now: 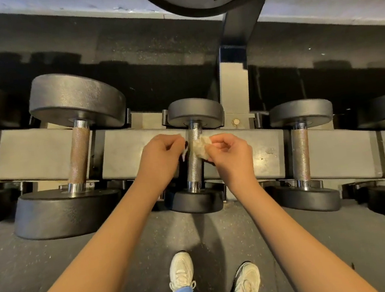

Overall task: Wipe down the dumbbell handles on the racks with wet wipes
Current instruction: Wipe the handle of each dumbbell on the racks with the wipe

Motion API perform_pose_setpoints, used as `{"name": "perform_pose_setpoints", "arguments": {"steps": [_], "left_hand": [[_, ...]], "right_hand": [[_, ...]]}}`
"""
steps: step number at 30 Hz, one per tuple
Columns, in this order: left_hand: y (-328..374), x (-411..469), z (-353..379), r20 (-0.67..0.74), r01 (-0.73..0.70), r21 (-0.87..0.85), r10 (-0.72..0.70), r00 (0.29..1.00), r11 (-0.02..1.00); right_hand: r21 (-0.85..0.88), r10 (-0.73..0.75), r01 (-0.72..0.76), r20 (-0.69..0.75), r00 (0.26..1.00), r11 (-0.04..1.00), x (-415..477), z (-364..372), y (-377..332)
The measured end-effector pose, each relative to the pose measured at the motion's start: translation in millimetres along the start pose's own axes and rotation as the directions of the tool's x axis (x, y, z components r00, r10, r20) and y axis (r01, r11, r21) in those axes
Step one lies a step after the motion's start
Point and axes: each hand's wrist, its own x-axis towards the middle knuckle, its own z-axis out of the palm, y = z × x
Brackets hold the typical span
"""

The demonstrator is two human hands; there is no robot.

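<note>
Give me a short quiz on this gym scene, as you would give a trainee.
1. True or false: the wet wipe lies against the biggest dumbbell's grip.
2. What does the right hand hold? A) a spray bottle B) the wet wipe C) nothing
3. Which hand pinches the wipe's loose white end?

Key
1. False: it lies against the handle of the small middle dumbbell.
2. B
3. The left hand.

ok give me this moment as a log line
step: wiping middle dumbbell handle | wipe: against handle | left grip: pinches wipe end | right grip: pinches wipe
</note>
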Motion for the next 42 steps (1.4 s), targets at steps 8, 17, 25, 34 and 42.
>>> {"name": "perform_pose_setpoints", "arguments": {"steps": [8, 17, 25, 34, 42], "left_hand": [[-50, 11, -1, 0.161, -0.124, 0.602, 0.033, 0.986, 0.789], [-51, 8, 2, 0.159, -0.133, 0.631, 0.041, 0.986, 0.764], [-50, 8, 2, 0.159, -0.114, 0.644, 0.014, 0.987, 0.757], [-49, 9, 2, 0.158, -0.117, 0.648, 0.018, 0.987, 0.752], [-52, 10, 2, 0.159, -0.118, 0.633, 0.020, 0.987, 0.765]], "right_hand": [[-0.313, -0.249, 0.248, 0.037, 0.968, 0.917, -9, 19, 17], [-0.302, -0.268, 0.210, -0.163, 0.950, 0.930, 24, 34, 5], [-0.335, -0.209, 0.207, 0.032, 0.977, 0.919, -12, 16, 22], [-0.281, -0.206, 0.161, -0.139, 0.968, 0.946, 12, 34, 5], [-0.321, -0.056, 0.088, 0.106, 0.993, 0.943, -29, 11, 26]]}}
